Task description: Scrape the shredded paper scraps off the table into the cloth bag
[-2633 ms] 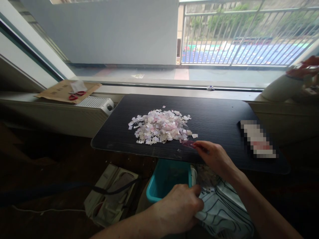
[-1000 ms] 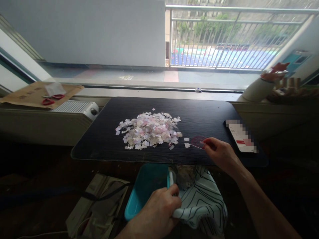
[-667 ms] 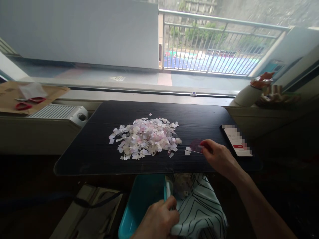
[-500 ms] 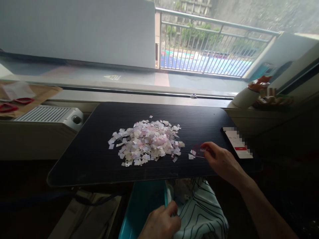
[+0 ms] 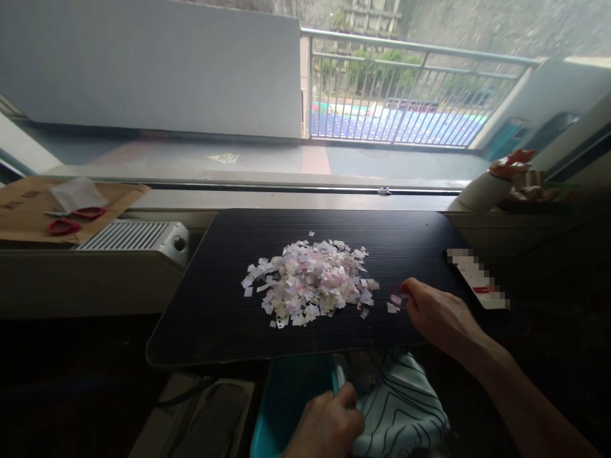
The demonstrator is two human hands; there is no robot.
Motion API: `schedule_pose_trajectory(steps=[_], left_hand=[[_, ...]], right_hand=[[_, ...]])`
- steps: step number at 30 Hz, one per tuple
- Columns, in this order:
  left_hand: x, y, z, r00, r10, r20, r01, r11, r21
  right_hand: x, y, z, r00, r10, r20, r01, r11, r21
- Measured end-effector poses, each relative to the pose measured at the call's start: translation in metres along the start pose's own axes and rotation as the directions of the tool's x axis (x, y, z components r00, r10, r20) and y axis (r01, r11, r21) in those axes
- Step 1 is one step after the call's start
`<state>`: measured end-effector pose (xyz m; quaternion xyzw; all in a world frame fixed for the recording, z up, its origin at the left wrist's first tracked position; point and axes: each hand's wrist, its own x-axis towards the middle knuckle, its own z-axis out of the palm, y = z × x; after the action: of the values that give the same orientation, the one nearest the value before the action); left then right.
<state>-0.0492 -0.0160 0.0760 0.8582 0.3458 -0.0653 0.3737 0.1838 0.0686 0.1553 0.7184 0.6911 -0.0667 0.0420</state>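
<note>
A heap of small cut paper scraps (image 5: pixel 317 280), white with pink and lilac bits, lies on the black tabletop (image 5: pixel 210 324). To its right, my right hand (image 5: pixel 439 315) is closed in a pinch on a see-through reddish flat piece (image 5: pixel 401 297). It is low over the tabletop, and most of it is hidden or blends with the black. A few loose scraps (image 5: pixel 392 308) lie by its left edge. Below the table's front edge, my left hand (image 5: pixel 331 420) is closed around the rim of a teal bin (image 5: pixel 272 407). The bin's inside is dark.
Striped pale cloth (image 5: pixel 405 401) covers my lap beside the bin. A phone (image 5: pixel 480 283) lies at the table's right. Red-handled scissors (image 5: pixel 64 226) rest on a brown paper envelope (image 5: pixel 23 210) at left, near a white vented box (image 5: pixel 138 235). A white vase (image 5: pixel 482 189) stands by the window.
My view has swung a little left, so everything sits further right in the picture. Relative to the table, my right hand has shifted slightly left toward the loose scraps. My left hand stays on the bin rim.
</note>
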Motion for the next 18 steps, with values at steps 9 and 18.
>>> schedule_pose_trajectory(steps=[9,18], left_hand=[[0.018,0.015,-0.003,0.994,-0.112,-0.019,0.111,0.993,-0.042],[0.039,0.083,0.021,0.912,-0.352,-0.209,0.335,0.935,-0.115]], right_hand=[[-0.010,0.012,0.011,0.994,-0.070,-0.078,0.085,0.974,0.209],[0.010,0.040,0.007,0.933,-0.342,-0.109,0.359,0.901,0.244]])
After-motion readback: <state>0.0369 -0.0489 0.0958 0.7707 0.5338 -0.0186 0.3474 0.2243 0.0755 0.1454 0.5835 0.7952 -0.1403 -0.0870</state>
